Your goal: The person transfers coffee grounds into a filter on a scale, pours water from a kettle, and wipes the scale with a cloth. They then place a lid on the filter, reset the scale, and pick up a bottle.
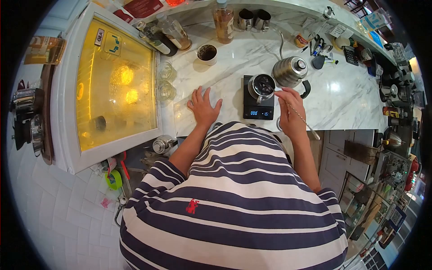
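My right hand (291, 112) is closed around a long, thin bar spoon (302, 118) with a twisted metal stem. The spoon's lower end points at the rim of a cup (260, 96) with dark contents; whether it dips inside is hard to tell. That cup rests on a black digital scale (251, 107) with lit blue digits. Just behind my right hand stands a steel gooseneck kettle (289, 72) with a black handle. My left hand (204, 107) lies flat on the marble counter (229, 63), fingers spread, holding nothing.
To the left is a white-framed cabinet (118, 85) with a yellow-lit glass front. Beside it are clear glasses (166, 90) and several bottles (175, 33). A paper cup (207, 54) of dark grounds and two metal pitchers (254, 19) stand farther back. Scissors (318, 44) lie at right.
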A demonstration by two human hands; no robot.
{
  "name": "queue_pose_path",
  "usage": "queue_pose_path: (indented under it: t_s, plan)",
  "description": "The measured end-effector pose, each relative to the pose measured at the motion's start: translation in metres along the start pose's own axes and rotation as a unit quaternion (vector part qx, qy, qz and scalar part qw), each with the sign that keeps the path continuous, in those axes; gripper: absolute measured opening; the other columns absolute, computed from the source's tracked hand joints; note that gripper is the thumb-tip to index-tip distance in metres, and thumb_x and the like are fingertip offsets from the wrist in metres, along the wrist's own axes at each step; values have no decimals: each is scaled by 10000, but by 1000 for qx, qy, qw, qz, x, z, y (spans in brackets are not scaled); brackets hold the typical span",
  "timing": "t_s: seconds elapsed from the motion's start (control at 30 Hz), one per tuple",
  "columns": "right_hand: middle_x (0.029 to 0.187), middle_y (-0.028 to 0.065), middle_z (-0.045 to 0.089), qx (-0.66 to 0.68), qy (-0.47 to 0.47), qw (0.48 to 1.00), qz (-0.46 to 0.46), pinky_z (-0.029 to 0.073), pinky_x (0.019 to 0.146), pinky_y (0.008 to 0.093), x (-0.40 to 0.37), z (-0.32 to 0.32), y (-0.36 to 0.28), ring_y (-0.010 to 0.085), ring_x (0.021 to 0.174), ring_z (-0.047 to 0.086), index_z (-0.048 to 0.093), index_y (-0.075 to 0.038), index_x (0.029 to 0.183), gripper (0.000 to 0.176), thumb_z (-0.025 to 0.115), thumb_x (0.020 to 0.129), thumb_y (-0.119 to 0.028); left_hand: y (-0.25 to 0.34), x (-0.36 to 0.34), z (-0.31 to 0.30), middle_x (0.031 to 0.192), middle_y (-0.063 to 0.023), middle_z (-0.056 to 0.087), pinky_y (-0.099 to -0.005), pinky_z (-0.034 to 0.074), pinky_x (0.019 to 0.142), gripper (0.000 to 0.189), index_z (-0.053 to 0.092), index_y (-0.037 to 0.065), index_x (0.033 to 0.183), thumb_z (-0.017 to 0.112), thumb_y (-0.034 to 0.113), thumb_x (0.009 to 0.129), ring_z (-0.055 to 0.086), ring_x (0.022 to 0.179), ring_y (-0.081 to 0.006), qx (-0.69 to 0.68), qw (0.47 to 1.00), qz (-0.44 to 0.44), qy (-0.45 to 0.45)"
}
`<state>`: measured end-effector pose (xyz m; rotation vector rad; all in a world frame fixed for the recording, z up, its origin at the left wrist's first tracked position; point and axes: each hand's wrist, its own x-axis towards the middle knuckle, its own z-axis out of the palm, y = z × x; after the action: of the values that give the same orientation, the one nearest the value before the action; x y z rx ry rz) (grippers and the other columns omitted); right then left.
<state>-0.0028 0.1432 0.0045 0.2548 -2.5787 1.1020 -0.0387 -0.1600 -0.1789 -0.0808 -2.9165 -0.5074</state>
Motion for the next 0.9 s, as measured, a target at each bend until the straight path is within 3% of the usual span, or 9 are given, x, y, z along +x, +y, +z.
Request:
queue_pose_path:
  t_s: [0.13,0.23,0.33,0.9]
  plan:
    - [1085,117,743,11,23,999,47,476,1038,446,-1,-11,6,360,1224,643,726,-55,1134,146,646,1016,-23,0,0,-1,1604,-188,424,-658,243,1132,725,558,134,1484,788,474,887,339,1508,-414,5,1000,1,-1]
    - [1131,141,729,-17,3,1000,16,517,995,401,-8,-15,4,333,1218,653,735,-30,1149,170,616,1035,10,0,0,0,1605,-187,424,-654,243,1131,725,557,132,1484,789,469,885,342,1505,-413,4,1000,2,2]
    - [1091,111,745,4,4,1000,13,471,1046,439,-7,-5,-2,355,1229,643,718,-55,1145,149,647,1017,-26,0,0,0,1606,-188,422,-651,243,1132,728,553,132,1486,788,469,885,344,1502,-413,3,1000,2,0]
    - [1122,109,747,-26,40,998,38,456,1042,446,-14,4,-1,350,1212,649,714,-64,1150,168,668,995,-21,-2,1,1,1598,-191,424,-642,245,1132,734,546,129,1490,779,483,891,337,1502,-407,10,1000,11,1]
